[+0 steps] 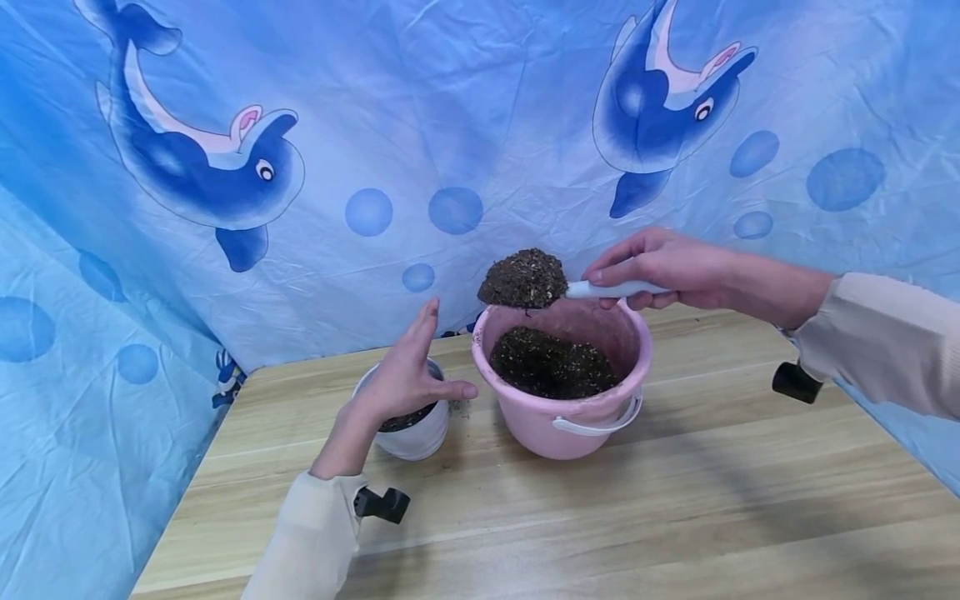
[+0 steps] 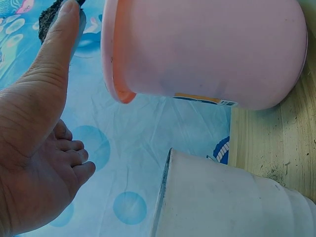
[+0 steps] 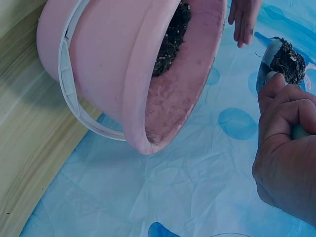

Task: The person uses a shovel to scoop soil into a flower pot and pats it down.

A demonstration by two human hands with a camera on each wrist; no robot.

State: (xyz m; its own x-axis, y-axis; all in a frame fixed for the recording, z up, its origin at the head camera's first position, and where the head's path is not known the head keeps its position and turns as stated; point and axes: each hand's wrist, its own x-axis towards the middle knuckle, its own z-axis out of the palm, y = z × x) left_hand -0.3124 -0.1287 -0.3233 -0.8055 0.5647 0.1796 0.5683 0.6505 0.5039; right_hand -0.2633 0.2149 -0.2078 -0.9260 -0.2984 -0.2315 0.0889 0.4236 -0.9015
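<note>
My right hand [image 1: 660, 267] grips the pale handle of a small trowel [image 1: 603, 289], its blade heaped with dark soil [image 1: 525, 279]. The loaded blade is held above the back rim of a pink bucket [image 1: 562, 433], which has more soil [image 1: 551, 365] inside. In the right wrist view the fingers [image 3: 289, 106] wrap the handle. My left hand [image 1: 405, 375] hovers over a white pot [image 1: 420, 437], fingers extended and thumb spread toward the bucket. Nothing is in its grasp. Dark soil shows in the pot below the hand, which hides part of the rim.
The bucket's white handle [image 1: 600, 427] hangs down at its front right. Soil crumbs [image 1: 459, 407] lie on the wooden table [image 1: 570, 533] between pot and bucket. A blue dolphin-print cloth [image 1: 465, 108] hangs behind and at the sides. Each sleeve carries a black wrist camera [image 1: 382, 504].
</note>
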